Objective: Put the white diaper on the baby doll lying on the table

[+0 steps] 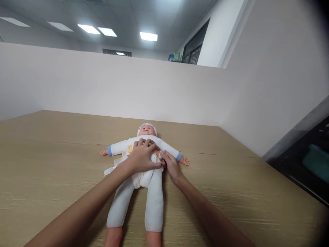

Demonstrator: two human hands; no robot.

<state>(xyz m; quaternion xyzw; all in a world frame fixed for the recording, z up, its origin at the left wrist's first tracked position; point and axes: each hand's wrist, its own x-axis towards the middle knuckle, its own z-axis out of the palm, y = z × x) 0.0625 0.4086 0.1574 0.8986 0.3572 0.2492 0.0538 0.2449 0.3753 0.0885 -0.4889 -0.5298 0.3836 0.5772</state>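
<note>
While the wooden table [51,164] fills your view, the doll [154,199] lies on its back dead centre, head to 12 o'clock, legs to 6, arms out to 9 and 3. Your left hand [142,157] presses flat on its chest, fingers a little apart over the white suit. Your right hand [171,165], at 3 o'clock of it, has fingers bunched together at the doll's waist; whether they pinch cloth, you cannot tell.

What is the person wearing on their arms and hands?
Nothing that I can see. The left hand and right hand have no gloves or rings showing, and the arms behind them are bare: no sleeves, watch or bracelet in view.
</note>
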